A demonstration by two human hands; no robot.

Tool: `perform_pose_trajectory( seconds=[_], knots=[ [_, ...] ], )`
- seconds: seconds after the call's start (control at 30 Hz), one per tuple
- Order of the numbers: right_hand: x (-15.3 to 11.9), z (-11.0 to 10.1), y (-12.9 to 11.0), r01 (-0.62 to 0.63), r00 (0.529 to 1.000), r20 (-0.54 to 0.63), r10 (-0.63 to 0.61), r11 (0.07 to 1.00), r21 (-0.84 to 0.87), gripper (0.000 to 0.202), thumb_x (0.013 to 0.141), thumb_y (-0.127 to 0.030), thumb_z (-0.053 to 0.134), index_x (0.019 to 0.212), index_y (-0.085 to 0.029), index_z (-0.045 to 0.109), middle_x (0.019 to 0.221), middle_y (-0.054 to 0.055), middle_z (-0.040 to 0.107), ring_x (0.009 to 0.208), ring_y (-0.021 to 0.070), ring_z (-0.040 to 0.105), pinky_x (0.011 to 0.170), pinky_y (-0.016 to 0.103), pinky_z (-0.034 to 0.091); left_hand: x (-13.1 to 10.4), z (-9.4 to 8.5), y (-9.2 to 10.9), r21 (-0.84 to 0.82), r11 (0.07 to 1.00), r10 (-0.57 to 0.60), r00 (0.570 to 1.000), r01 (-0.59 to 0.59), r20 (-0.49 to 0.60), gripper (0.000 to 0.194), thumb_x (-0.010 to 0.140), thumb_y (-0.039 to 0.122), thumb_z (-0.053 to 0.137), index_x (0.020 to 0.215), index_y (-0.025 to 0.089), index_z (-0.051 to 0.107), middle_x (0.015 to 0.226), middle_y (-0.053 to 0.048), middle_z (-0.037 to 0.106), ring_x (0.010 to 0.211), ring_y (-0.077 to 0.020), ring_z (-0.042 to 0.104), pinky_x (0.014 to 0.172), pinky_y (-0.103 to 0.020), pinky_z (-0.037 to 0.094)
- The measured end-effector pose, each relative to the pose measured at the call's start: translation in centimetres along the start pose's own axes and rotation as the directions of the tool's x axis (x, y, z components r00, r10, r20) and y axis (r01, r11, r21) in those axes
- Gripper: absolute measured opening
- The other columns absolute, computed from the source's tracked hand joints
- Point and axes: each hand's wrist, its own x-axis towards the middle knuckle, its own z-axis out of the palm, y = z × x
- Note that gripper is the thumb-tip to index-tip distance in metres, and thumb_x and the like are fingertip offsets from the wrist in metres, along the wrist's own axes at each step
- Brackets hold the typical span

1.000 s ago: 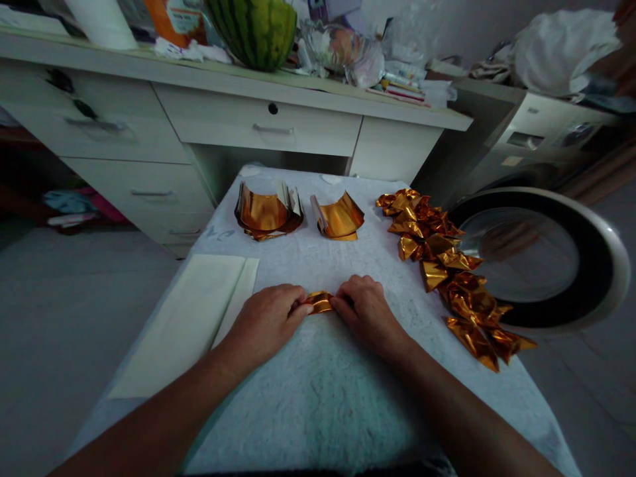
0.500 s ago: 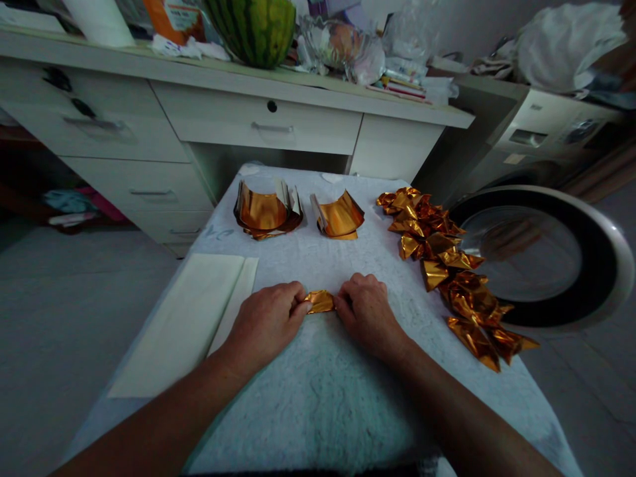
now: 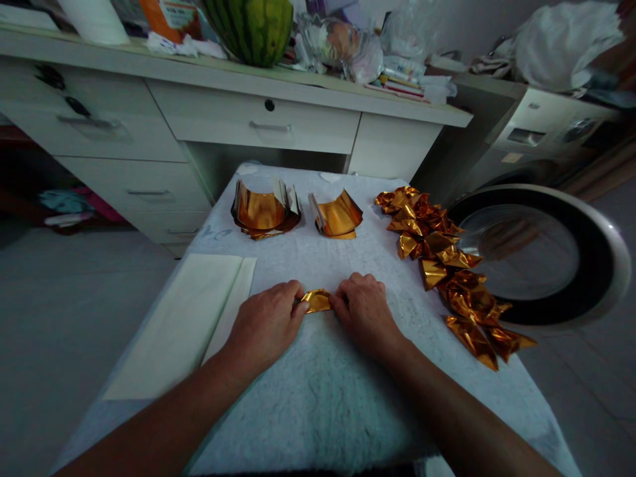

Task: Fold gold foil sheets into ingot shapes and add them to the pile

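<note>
A small folded piece of gold foil paper (image 3: 318,301) lies low over the cloth-covered table (image 3: 298,397). My left hand (image 3: 271,318) pinches its left end between thumb and fingers. At its right end my right hand (image 3: 365,311) is closed on it in the same way. Beyond my hands stand two curved stacks of gold foil sheets, a larger left stack (image 3: 265,211) and a smaller right stack (image 3: 338,215). To the right, several folded gold foil pieces (image 3: 437,245) form a long row.
Pale paper sheets (image 3: 173,324) lie on the table's left side. A white drawer desk (image 3: 258,126) stands behind, carrying a watermelon (image 3: 251,30) and a glass bowl (image 3: 325,43). On the right, the round door (image 3: 609,258) of a washing machine (image 3: 527,129) hangs open beside the table.
Both hands still hold the foil piece in nearly the same place. Its visible face looks flatter and brighter now. The whole view has shifted slightly.
</note>
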Motion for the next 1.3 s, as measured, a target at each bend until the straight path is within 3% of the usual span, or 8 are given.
perform_pose_trajectory(
  seconds=[0.4,0.73,0.83,1.0,1.17,1.3],
  knots=[
    [-0.1,0.6,0.0,0.027,0.999,-0.032,-0.03,0.995,-0.091,0.025,0.097,-0.035,0.052,0.083,-0.018,0.063,0.09,0.009,0.06,0.088,0.0253,0.05,0.075,0.038,0.033,0.1,0.0,-0.1,-0.011,1.0,-0.01,1.0,0.01,0.0,0.011,0.092,0.026,0.049,0.088,0.021,0.057,0.086,-0.003,0.068,0.076,-0.0194,0.062,0.066,-0.03,0.04],
    [-0.1,0.4,-0.1,-0.046,0.997,-0.055,0.048,0.998,0.036,0.015,0.091,-0.03,0.059,0.082,-0.019,0.061,0.087,0.007,0.06,0.084,0.0229,0.048,0.075,0.036,0.031,0.1,0.1,0.0,-0.003,1.0,-0.007,1.0,0.007,-0.013,0.01,0.092,0.023,0.048,0.087,0.021,0.056,0.085,-0.002,0.068,0.076,-0.0183,0.063,0.066,-0.029,0.04],
    [-0.1,0.5,-0.1,0.031,0.996,-0.082,-0.024,0.995,0.091,0.007,0.092,-0.022,0.057,0.088,-0.02,0.062,0.09,0.005,0.06,0.087,0.0217,0.047,0.076,0.034,0.031,0.1,0.1,0.0,0.004,1.0,-0.002,1.0,0.002,-0.011,0.01,0.092,0.022,0.047,0.088,0.021,0.055,0.086,-0.003,0.067,0.076,-0.019,0.062,0.065,-0.03,0.04],
    [0.1,0.9,0.0,0.267,0.964,-0.055,-0.262,0.955,0.13,0.024,0.095,-0.009,0.044,0.088,-0.02,0.065,0.087,0.003,0.06,0.082,0.0181,0.045,0.076,0.032,0.031,0.1,0.5,-0.3,-0.03,0.999,0.038,0.997,-0.04,-0.072,0.008,0.09,0.02,0.049,0.097,0.023,0.053,0.095,-0.002,0.064,0.08,-0.0176,0.062,0.067,-0.029,0.042],
    [-0.1,0.4,-0.4,0.257,0.966,-0.041,-0.254,0.955,0.15,0.025,0.087,-0.004,0.045,0.089,-0.018,0.065,0.088,0.003,0.061,0.084,0.0182,0.047,0.079,0.033,0.032,0.3,0.4,-1.0,-0.053,0.989,0.138,0.99,-0.14,-0.044,0.017,0.093,0.018,0.043,0.092,0.023,0.058,0.096,-0.001,0.057,0.081,-0.0156,0.06,0.068,-0.028,0.043],
    [-0.2,-0.1,-1.2,0.217,0.976,-0.019,-0.217,0.971,0.1,0.016,0.09,-0.014,0.048,0.087,-0.019,0.063,0.089,0.004,0.06,0.084,0.0196,0.047,0.077,0.035,0.033,0.6,0.1,-1.7,-0.14,0.973,0.187,0.982,-0.186,-0.002,0.025,0.09,0.012,0.04,0.096,0.021,0.062,0.098,-0.002,0.055,0.088,-0.0171,0.061,0.08,-0.03,0.046]
  ],
)
